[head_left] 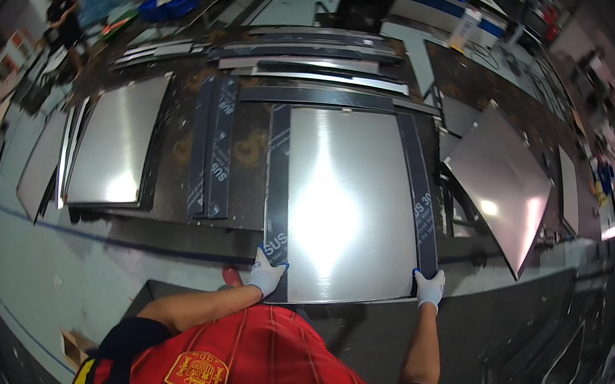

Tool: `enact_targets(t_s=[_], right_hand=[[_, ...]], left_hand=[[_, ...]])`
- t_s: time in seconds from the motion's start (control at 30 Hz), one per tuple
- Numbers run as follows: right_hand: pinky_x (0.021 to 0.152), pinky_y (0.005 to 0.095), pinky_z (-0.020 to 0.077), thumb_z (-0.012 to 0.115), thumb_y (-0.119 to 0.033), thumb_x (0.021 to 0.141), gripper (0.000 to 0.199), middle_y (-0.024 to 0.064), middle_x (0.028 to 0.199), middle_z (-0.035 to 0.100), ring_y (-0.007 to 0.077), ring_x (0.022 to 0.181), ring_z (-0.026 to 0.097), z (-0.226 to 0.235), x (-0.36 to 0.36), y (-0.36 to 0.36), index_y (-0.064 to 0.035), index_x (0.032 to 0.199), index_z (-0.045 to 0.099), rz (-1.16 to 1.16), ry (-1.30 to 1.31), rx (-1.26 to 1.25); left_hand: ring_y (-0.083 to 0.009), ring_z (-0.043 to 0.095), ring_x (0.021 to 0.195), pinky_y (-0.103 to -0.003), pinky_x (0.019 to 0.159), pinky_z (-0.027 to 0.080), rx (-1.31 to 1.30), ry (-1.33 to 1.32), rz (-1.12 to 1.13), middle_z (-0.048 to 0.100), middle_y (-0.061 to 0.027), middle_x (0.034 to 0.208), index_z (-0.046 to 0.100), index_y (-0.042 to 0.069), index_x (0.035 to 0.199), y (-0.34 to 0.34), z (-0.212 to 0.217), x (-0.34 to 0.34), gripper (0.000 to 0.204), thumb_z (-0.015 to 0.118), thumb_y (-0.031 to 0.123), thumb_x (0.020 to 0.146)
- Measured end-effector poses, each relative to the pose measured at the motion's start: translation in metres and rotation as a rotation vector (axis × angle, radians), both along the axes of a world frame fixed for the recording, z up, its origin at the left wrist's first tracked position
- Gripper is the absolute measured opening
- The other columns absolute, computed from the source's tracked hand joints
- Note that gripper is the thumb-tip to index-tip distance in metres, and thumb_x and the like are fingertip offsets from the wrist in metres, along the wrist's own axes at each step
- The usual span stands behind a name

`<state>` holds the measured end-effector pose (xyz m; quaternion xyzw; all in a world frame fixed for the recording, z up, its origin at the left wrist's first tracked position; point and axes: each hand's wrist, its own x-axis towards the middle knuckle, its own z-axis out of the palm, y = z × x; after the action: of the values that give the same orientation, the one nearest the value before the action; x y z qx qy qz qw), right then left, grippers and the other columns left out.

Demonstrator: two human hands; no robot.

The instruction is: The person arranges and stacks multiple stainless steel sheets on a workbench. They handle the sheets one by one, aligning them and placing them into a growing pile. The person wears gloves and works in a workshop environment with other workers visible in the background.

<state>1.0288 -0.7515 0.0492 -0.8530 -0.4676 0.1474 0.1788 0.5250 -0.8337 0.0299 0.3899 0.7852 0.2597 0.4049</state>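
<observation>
A large shiny steel sheet [346,198] with dark film strips along its left and right sides lies on the workbench in front of me. My left hand [265,271], in a white glove, grips its near left corner. My right hand [430,287], also gloved in white, grips the near right corner. Both forearms come up from the lower edge, over my red shirt.
Another steel sheet [118,138] lies at the left, and one [501,183] leans tilted at the right. Dark film-covered strips [212,148] lie between the sheets, and long metal strips [310,65] are stacked behind. A person [64,14] stands far left. A cardboard box [73,348] sits on the floor.
</observation>
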Motion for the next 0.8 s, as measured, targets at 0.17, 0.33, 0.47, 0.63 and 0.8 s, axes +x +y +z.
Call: enact_targets(t_s=[0.17,0.33,0.47,0.63,0.8], right_hand=[[0.122,0.0478,0.0448,0.094,-0.048,0.083,0.100,0.0316,0.151,0.060,0.0457,0.143,0.056,-0.001,-0.002,-0.001,0.0070,0.156,0.052,-0.045,0.023,-0.028],[0.132,0.0644,0.0223,0.056,-0.058,0.110,0.090,0.0234,0.181,0.026,0.0475,0.164,0.030,0.016,-0.100,-0.011,-0.0022,0.175,0.026,-0.101,-0.445,-0.361],[0.135,0.0626,0.0159,0.053,-0.057,0.111,0.090,0.0264,0.182,0.023,0.0487,0.166,0.022,0.015,-0.242,-0.034,-0.0009,0.175,0.024,0.200,-0.349,-0.319],[0.136,0.0600,0.0147,0.064,-0.044,0.108,0.090,0.0275,0.182,0.019,0.0488,0.168,0.018,0.018,-0.424,-0.032,0.0000,0.175,0.025,0.455,-0.070,-0.104],[0.134,0.0576,0.0208,0.069,-0.045,0.105,0.090,0.0272,0.181,0.024,0.0478,0.164,0.028,0.029,-0.516,-0.004,0.0000,0.173,0.031,0.501,-0.381,-0.044]], left_hand=[[-0.0438,0.049,0.153,-0.041,0.126,0.041,-0.023,-0.019,-0.068,0.043,-0.0346,0.167,0.013,-0.007,0.172,-0.006,0.008,-0.004,0.119,0.084,0.039,0.089],[-0.0468,0.039,0.160,-0.044,0.131,0.034,-0.174,-0.021,-0.273,0.026,-0.0337,0.178,0.007,-0.006,0.174,-0.007,-0.005,-0.030,0.113,0.069,0.054,0.102],[-0.0406,0.066,0.138,-0.045,0.114,0.052,-0.021,-0.137,-0.330,0.064,-0.0259,0.153,0.041,0.010,0.171,-0.020,-0.039,-0.075,0.077,0.065,0.050,0.109],[-0.0143,0.073,0.093,-0.033,0.079,0.057,-0.108,-0.533,-0.211,0.079,-0.0054,0.110,0.074,0.010,0.137,-0.043,-0.086,-0.177,0.040,0.066,0.040,0.111],[-0.0179,0.076,0.091,-0.035,0.076,0.059,-0.016,-0.400,0.221,0.080,-0.0058,0.108,0.074,0.005,0.131,-0.077,-0.123,-0.317,0.040,0.066,0.037,0.111]])
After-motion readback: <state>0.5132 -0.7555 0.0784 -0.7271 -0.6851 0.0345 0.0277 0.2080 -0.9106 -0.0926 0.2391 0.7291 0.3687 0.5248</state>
